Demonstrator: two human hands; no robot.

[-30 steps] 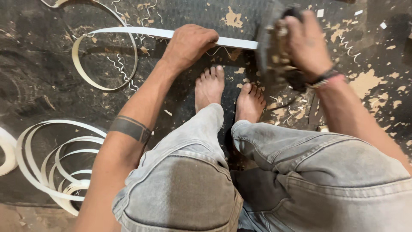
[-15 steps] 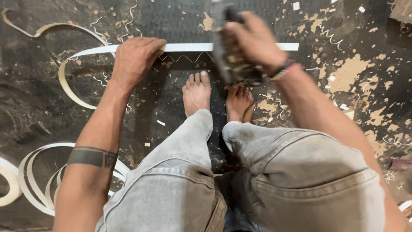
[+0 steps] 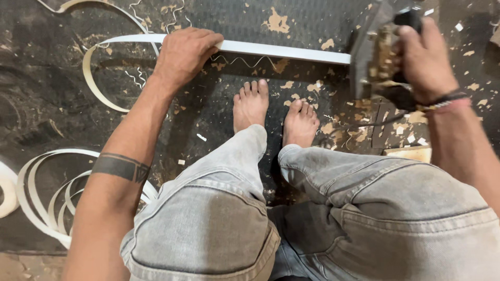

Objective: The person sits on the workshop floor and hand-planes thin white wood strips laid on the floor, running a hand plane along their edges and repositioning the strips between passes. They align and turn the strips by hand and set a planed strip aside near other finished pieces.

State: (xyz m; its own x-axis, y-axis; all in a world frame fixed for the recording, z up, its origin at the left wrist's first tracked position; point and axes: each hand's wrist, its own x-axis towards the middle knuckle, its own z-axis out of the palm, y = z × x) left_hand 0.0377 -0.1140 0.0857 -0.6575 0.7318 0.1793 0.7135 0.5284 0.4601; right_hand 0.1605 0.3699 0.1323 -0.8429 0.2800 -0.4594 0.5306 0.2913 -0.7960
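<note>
- A long white edge strip lies flat across the dark floor at about 12 o'clock from the two bare feet; its left end curls down in a loop toward 9 o'clock.
- The left hand presses down on the strip at 11 o'clock, palm flat and fingers spread over it, so that stretch of the strip is hidden.
- The right hand at 2 o'clock is closed around a dark, grimy hand tool set against the strip's right end; the tool is blurred and its top is cut off by the frame edge, so its kind is hard to make out.
- Half a second ago the tool sat nearer the middle of the strip, above the feet; now it is further right, and the left hand is further from it.
- Thin curled shavings lie just under the strip.
- More white coils lie at 8 o'clock, partly behind the left forearm.
- Pale chips dot the floor.
</note>
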